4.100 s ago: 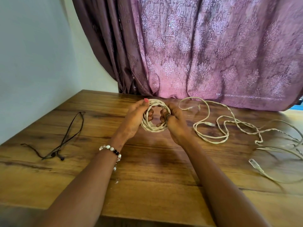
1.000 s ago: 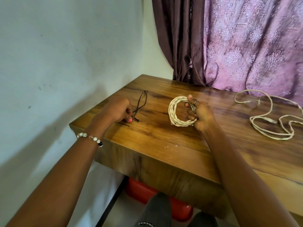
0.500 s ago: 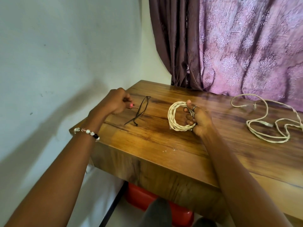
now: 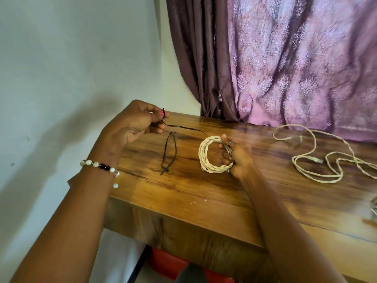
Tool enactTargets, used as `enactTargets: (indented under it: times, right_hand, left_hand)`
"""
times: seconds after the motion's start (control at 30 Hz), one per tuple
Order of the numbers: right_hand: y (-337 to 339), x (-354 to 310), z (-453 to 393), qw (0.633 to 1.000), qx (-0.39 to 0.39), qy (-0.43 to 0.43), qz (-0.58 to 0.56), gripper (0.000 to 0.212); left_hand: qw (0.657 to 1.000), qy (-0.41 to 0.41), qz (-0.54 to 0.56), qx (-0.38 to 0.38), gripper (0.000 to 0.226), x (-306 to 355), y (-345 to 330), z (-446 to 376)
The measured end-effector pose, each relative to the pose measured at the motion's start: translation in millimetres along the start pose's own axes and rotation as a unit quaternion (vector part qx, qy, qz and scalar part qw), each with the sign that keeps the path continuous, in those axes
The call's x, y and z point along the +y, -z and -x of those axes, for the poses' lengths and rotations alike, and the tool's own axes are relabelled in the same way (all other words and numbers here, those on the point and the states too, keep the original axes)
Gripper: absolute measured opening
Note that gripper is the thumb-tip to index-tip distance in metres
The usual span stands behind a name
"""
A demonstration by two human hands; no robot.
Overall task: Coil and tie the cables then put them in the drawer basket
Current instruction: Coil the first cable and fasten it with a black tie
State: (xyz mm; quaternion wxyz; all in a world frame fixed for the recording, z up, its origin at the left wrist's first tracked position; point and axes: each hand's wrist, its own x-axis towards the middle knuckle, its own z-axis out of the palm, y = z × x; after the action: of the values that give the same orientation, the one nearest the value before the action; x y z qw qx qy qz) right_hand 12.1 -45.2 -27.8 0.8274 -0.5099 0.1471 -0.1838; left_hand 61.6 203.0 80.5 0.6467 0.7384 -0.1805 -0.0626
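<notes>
My right hand (image 4: 236, 158) grips a coiled cream cable (image 4: 208, 158) just above the wooden table (image 4: 204, 195), holding the ring upright by its right side. My left hand (image 4: 134, 124) is raised over the table's left corner and pinches one thin dark string tie (image 4: 181, 126) between thumb and fingers; its free end hangs toward the right. A second dark string tie (image 4: 169, 154) lies looped on the table between my hands. A loose, uncoiled cream cable (image 4: 318, 158) sprawls on the table at the right.
A purple patterned curtain (image 4: 285, 68) hangs behind the table and a pale wall (image 4: 71, 68) stands on the left. Something red (image 4: 169, 262) shows under the table's front edge. A small metallic thing (image 4: 374, 205) is cut off at the right edge.
My left hand has lifted one dark string tie off the table, leaving the other lying there. My right hand has kept hold of the coil, nearly still.
</notes>
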Motion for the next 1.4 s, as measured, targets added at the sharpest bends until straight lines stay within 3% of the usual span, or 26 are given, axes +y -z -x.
enactTargets:
  times: [0.2,0.37,0.5,0.67,0.9,1.13,1.3,1.4]
  right_hand:
    - [7.0,-19.4,-8.1,0.991,0.114,0.033,0.06,0.013]
    - [19.8,-34.6,-19.1,0.976,0.168,0.097,0.097,0.023]
    - [35.3,-37.6,-30.2,0.964,0.209,0.118,0.116,0.019]
    - [49.1,-34.2,-35.8,0.965,0.196,0.134,0.116,0.023]
    - [45.0,-38.9,-30.1,0.983,0.108,0.111,0.093,0.022]
    - [42.3,-32.9,-30.9,0.986,0.146,0.071,0.036,0.019]
    - [46.9,-35.8,-31.4,0.992,0.123,0.014,0.018,0.037]
    - [46.7,-30.2,-36.9,0.989,0.143,-0.015,0.017,0.031]
  left_hand:
    - [0.996,-0.006,0.075,-0.051,0.007,-7.8,-59.3,-11.2]
    - [0.996,0.021,0.074,-0.053,0.004,-21.5,-125.1,-24.5]
    - [0.996,0.018,0.073,-0.051,0.012,-34.5,-163.6,-39.2]
    - [0.998,-0.01,0.058,-0.037,0.018,-51.2,-194.9,-53.8]
    - [0.979,-0.19,-0.059,0.041,0.016,-61.1,-207.1,-70.3]
    - [0.983,-0.166,0.059,-0.06,0.021,-78.1,-212.3,-71.5]
    - [0.967,-0.244,0.043,-0.049,0.007,-88.7,-211.9,-68.9]
    - [0.965,-0.259,0.034,-0.032,0.007,-91.5,-213.4,-68.7]
